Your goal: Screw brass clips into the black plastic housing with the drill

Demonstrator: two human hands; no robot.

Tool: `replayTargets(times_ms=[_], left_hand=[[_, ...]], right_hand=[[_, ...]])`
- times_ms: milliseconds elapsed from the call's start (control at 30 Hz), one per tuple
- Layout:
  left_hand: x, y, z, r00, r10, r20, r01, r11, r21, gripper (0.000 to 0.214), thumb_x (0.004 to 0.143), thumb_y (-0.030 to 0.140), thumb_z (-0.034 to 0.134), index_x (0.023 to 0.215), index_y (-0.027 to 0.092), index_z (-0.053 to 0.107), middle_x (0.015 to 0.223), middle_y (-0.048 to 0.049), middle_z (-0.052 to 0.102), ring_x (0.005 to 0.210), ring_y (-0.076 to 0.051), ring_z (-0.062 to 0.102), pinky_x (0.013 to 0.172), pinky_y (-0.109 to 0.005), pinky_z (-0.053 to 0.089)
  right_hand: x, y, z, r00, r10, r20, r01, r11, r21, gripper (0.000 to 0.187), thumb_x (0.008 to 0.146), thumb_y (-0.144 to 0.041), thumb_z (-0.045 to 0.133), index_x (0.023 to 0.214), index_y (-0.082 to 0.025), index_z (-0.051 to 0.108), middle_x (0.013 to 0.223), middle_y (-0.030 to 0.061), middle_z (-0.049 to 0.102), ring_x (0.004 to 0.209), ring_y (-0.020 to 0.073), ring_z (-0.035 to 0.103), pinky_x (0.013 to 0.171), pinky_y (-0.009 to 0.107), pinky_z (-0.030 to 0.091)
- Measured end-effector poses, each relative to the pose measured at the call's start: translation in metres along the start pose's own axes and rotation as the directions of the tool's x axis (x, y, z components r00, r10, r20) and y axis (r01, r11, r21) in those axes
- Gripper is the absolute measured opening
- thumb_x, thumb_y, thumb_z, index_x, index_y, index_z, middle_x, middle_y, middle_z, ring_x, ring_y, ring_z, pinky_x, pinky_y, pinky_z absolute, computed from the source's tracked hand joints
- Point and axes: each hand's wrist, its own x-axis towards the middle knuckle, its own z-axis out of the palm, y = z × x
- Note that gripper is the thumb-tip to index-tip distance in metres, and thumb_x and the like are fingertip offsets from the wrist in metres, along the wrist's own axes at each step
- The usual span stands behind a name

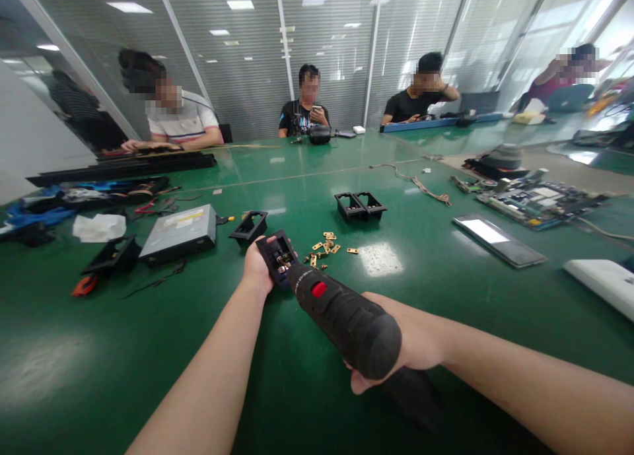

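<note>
My left hand (257, 268) is closed round a black plastic socket housing (273, 247), tilted with its open side towards me. Brass-coloured metal parts show inside it. In my right hand (396, 329) is a black cordless drill (341, 310) with a red switch on top, its front end pointing into the housing. The drill's body hides the tip and most of my right fingers. Just beyond lie several small brass plates (327, 244) and screws, loose on the green table (317, 171).
Similar black housings stand at left (113, 255), behind my left hand (249, 228) and further back (359, 206). A silver disc drive (181, 234) sits left. Rightwards are a phone (499, 241), a circuit board (539, 199) and a white device (601, 283). Several people sit across the table.
</note>
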Motion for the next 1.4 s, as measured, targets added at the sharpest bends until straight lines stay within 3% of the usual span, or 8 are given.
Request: replayTargets(times_ms=[333, 867, 1100, 1400], left_hand=[[0.001, 0.000, 0.000, 1.000, -0.010, -0.004, 0.010, 1.000, 0.001, 0.032, 0.081, 0.032, 0.047, 0.098, 0.013, 0.065, 0.065, -0.0072, 0.067, 0.049, -0.025, 0.064, 0.048, -0.038, 0.053], [0.002, -0.002, -0.002, 1.000, 0.016, 0.013, -0.016, 1.000, -0.011, 0.028, 0.082, 0.033, 0.047, 0.094, 0.014, 0.064, 0.065, -0.0076, 0.068, 0.050, -0.025, 0.065, 0.049, -0.039, 0.053], [0.001, -0.004, -0.005, 0.998, -0.029, 0.059, 0.029, 1.000, 0.008, 0.024, 0.081, 0.031, 0.047, 0.082, 0.015, 0.064, 0.060, -0.0079, 0.065, 0.050, -0.026, 0.064, 0.049, -0.039, 0.052], [0.003, -0.006, -0.006, 0.999, -0.028, 0.043, 0.028, 1.000, -0.008, 0.023, 0.080, 0.031, 0.050, 0.080, 0.015, 0.066, 0.058, -0.0070, 0.064, 0.050, -0.026, 0.064, 0.049, -0.038, 0.052]], right_hand=[[-0.001, 0.005, 0.000, 0.999, 0.051, -0.004, -0.051, 0.999, -0.002, 0.032, 0.057, -0.022, 0.093, 0.074, -0.014, 0.068, 0.075, -0.0003, 0.070, 0.071, 0.0180, 0.066, 0.064, 0.027, 0.051], [-0.001, -0.002, -0.001, 1.000, 0.011, 0.019, -0.011, 1.000, 0.013, 0.027, 0.060, -0.018, 0.091, 0.074, -0.015, 0.069, 0.076, -0.0007, 0.070, 0.072, 0.0172, 0.067, 0.069, 0.028, 0.053], [-0.006, -0.001, -0.001, 0.998, 0.066, 0.008, -0.066, 0.998, 0.000, 0.033, 0.061, -0.015, 0.089, 0.083, -0.016, 0.064, 0.079, -0.0008, 0.070, 0.074, 0.0177, 0.066, 0.069, 0.029, 0.052], [-0.004, -0.011, 0.002, 0.996, 0.088, 0.001, -0.087, 0.994, -0.066, 0.035, 0.060, -0.016, 0.089, 0.081, -0.017, 0.061, 0.075, -0.0027, 0.065, 0.070, 0.0157, 0.060, 0.065, 0.027, 0.048]])
